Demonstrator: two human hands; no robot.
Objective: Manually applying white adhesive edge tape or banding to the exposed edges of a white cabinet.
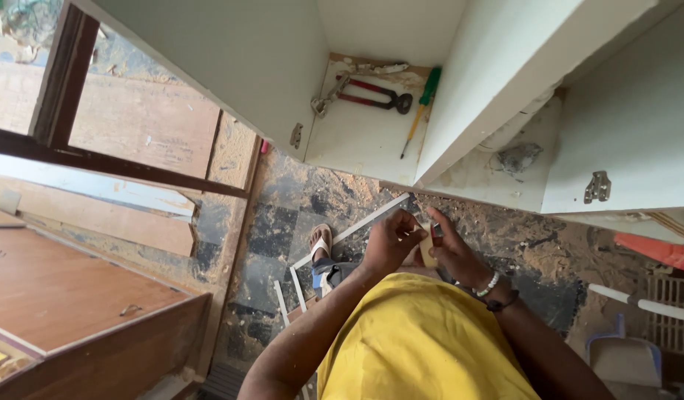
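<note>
Here | small pale block [428, 248] pinched between both hands' fingers | left hand [390, 241], right hand [453, 250] closed on it

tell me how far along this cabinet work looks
Done: the white cabinet stands assembled, with a hinge on its right door. In hand: both hands, left hand and right hand, hold a small pale piece. Left: pincers and screwdriver lie unused; sawdust covers the floor.

cabinet [231, 67] – smooth matt white | pincers [364, 95] – metal | floor [297, 200] – rough, sawdusty
</note>
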